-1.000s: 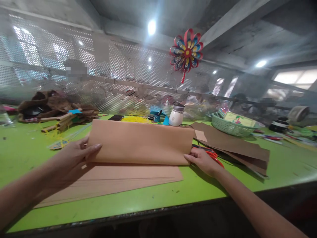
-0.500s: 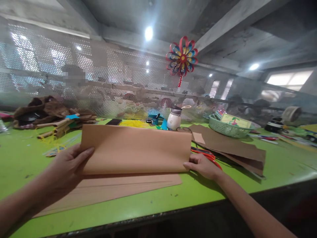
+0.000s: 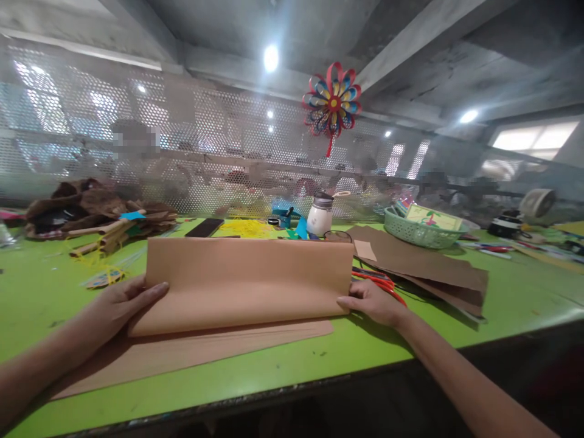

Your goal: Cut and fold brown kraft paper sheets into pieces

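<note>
A tan paper sheet (image 3: 246,283) is folded over towards me on a stack of like sheets (image 3: 191,350) lying on the green table (image 3: 319,371). My left hand (image 3: 116,307) grips the folded sheet's left edge, thumb on top. My right hand (image 3: 371,301) pinches its lower right corner. Red-handled scissors (image 3: 387,285) lie just behind my right hand.
Darker brown sheets (image 3: 424,264) lie at the right, with a green basket (image 3: 422,234) behind them. A white jar (image 3: 319,218), a black phone (image 3: 204,227), yellow strands (image 3: 246,228) and a brown scrap pile (image 3: 86,210) stand before the perforated screen (image 3: 205,152). A paper pinwheel (image 3: 331,103) hangs above.
The folded flap has come down lower and flatter towards the stack. Both hands dropped slightly with it and kept their hold on the edges.
</note>
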Demonstrator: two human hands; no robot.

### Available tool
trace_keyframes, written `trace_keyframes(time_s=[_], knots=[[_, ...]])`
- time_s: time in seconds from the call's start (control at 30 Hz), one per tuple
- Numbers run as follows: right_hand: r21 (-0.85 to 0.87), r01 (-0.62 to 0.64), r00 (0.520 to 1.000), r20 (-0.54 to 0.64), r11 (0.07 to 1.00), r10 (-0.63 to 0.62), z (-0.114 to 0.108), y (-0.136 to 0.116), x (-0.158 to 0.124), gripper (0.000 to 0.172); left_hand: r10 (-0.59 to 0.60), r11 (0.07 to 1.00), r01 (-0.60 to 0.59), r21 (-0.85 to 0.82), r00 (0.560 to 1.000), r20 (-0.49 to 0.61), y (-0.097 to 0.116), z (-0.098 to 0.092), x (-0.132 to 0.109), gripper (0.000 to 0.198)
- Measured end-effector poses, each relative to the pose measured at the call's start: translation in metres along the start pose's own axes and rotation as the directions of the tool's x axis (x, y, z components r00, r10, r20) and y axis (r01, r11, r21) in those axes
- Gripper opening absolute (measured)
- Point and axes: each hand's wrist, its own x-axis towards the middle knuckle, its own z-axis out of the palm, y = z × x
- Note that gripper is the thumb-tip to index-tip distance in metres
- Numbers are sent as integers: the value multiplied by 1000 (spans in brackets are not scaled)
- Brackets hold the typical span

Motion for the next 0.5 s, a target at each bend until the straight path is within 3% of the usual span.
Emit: trace_keyframes(time_s=[0.27, 0.5], knots=[[23, 13, 998, -56, 1000, -12, 4, -11, -1, 37, -121, 992, 122, -16, 992, 28, 11, -2, -11, 61], [84, 0, 999, -51, 996, 4, 8, -10, 2, 35, -146, 967, 160, -197, 986, 83, 2, 6, -20, 69]])
